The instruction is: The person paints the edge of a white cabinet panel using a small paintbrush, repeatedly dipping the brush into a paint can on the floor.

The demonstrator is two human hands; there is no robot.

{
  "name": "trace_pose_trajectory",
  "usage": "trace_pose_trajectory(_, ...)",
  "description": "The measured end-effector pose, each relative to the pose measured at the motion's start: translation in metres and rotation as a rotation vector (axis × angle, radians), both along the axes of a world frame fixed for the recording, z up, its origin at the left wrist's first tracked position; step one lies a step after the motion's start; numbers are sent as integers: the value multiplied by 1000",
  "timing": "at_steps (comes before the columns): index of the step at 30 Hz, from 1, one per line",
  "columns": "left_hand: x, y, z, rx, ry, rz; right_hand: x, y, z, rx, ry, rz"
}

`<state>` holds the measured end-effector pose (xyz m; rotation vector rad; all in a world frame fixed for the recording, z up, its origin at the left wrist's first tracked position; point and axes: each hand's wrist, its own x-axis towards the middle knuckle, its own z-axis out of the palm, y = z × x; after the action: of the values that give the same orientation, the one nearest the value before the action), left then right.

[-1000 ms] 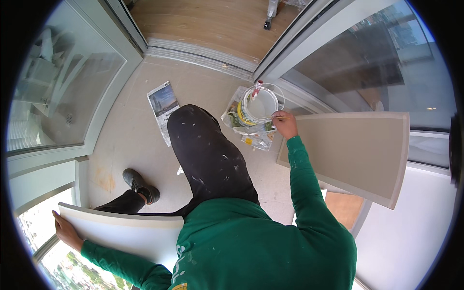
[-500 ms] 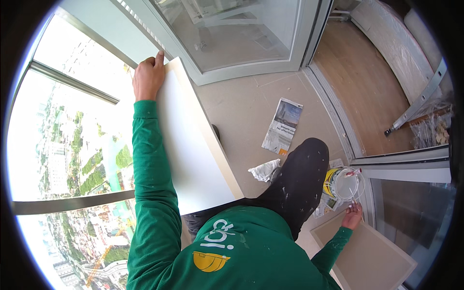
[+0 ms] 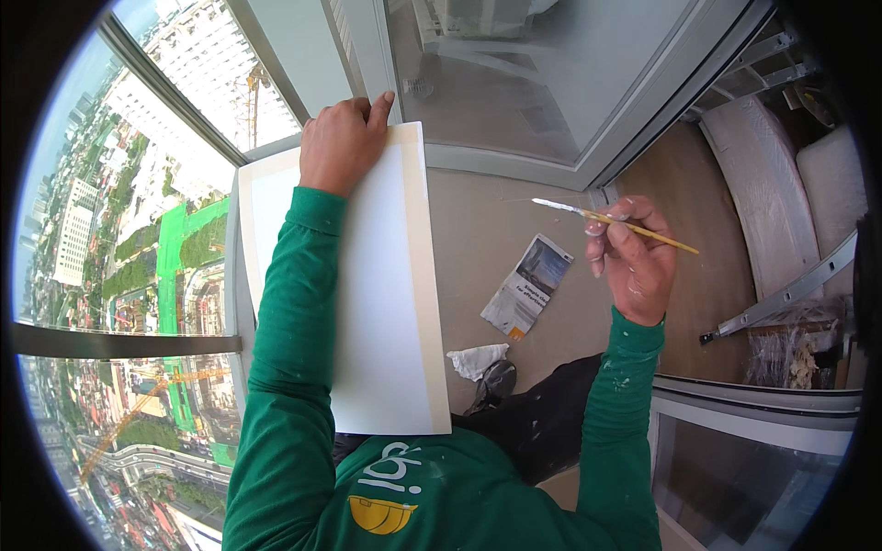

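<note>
A white panel [image 3: 381, 312] with cream borders leans up against my body, beside the window. My left hand [image 3: 344, 147] is closed over its far edge, thumb sticking up; the fingertips are partly hidden. Out to the right and apart from the panel, my right hand [image 3: 640, 262] pinches a thin paintbrush [image 3: 595, 217] with a yellow handle. White paint coats the bristles, which point left toward the panel. There are white paint smears on the right fingers too.
A printed leaflet [image 3: 528, 286] and a crumpled white cloth [image 3: 476, 362] lie on the tiled floor near my shoe [image 3: 497, 381]. Large window panes [image 3: 78, 230] stand at left. A glass door [image 3: 501, 101] is ahead; plastic-wrapped items [image 3: 763, 179] are beyond the threshold at right.
My right hand has come up from beside the paint can at lower right, now showing the paintbrush. The view has shifted, so the can is out of sight. My left hand still holds the panel.
</note>
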<state>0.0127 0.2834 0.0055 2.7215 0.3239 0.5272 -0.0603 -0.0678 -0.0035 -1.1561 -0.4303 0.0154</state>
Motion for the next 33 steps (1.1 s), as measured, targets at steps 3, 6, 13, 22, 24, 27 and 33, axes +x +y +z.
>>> trace_pose_trajectory(3,-2,1,-1,-5,-45,-18,12,50,-4,-110,-92,100)
trace_pose_trajectory(6,-6,0,-2,71,-78,-51,14,83,-16,-161,-157,110)
trace_pose_trajectory(13,-9,1,-6,113,-140,-54,23,88,-10,-256,-233,22)
trace_pose_trajectory(22,-10,-14,-14,131,-216,-107,19,85,-14,-480,-370,-100)
trace_pose_trajectory(24,-9,-17,-17,146,-231,-116,18,84,-15,-495,-414,-128)
trace_pose_trajectory(27,-9,-18,-16,150,-229,-101,18,83,-17,-497,-444,-152)
trace_pose_trajectory(33,-5,-18,-22,164,-220,-121,18,82,-22,-510,-475,-186)
